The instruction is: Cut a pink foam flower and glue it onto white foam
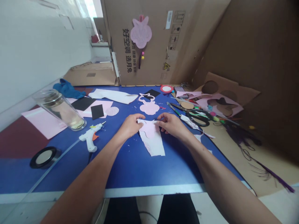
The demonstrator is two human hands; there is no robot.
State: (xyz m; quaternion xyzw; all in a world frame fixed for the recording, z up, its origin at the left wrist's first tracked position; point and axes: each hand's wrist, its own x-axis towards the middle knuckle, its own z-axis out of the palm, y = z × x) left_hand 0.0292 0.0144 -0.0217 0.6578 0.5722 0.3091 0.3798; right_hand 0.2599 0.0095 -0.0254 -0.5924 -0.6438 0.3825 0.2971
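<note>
A white, cloth-like sheet [156, 147] lies in front of me on the blue table, its lower part narrowing towards me. On its upper half rests a pale pink cut-out [150, 130] with a curved outline. My left hand [130, 126] pinches the sheet's upper left corner between thumb and fingers. At the upper right edge my right hand [172, 124] pinches the sheet in the same way. Just beyond them sits a pink cloud-shaped piece [149, 108] with a small red loop at its right. Behind it is a pale pink outline frame [146, 97].
On the left are a white glue gun [90, 137], a roll of black tape [44, 157] and a glass cup [66, 110]. Scissors [198, 118] and scraps crowd the right side. A cardboard wall [154, 68] stands behind, with a pink ornament [141, 32] hanging on it.
</note>
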